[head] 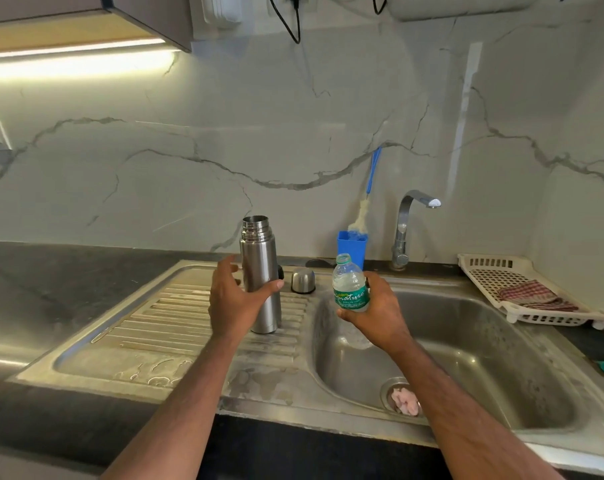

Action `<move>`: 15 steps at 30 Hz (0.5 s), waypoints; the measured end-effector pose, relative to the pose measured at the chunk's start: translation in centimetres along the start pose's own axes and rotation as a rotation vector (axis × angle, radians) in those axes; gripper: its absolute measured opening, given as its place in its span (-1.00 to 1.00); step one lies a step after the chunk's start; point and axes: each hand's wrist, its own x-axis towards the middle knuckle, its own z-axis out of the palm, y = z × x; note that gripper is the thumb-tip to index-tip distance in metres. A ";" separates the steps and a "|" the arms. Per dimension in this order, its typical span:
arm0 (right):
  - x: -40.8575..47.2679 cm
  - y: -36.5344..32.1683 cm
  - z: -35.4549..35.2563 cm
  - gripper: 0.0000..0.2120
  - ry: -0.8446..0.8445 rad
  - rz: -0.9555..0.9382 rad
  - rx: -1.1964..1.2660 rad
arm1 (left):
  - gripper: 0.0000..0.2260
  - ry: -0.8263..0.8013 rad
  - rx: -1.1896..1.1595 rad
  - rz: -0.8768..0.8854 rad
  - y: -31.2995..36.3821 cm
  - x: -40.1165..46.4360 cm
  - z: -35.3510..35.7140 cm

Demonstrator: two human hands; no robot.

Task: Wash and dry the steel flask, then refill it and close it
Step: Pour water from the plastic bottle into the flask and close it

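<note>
The sink [501,341] fills the lower right of the frame, with its ribbed drainboard [176,327] at lower centre. A white rack [491,271] holding a checked cloth [532,295] is seen at right. The tap [406,230] stands behind the basin, beside a blue cup [352,249] holding a brush [363,209].

The flask [260,271] stands upright and uncapped on the drainboard, at centre frame. It is gripped about its middle by the left hand [234,301], thumb across the front. Its cap [302,279] rests just to its right. An opened water bottle [349,285] is held upright in the right hand [380,313], over the basin's left edge; the fingers are wrapped round its lower body.

The refill step is judged to be in hand, washing and drying apparently done. For the next move, the bottle mouth must be brought over the flask mouth and tipped slowly while the flask is steadied. The narrow opening calls for close alignment, or water will be spilled.
</note>
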 end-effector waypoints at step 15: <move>-1.5 2.3 -7.5 -0.33 0.084 0.102 -0.038 | -0.48 -0.259 -0.064 0.422 6.7 -5.5 9.4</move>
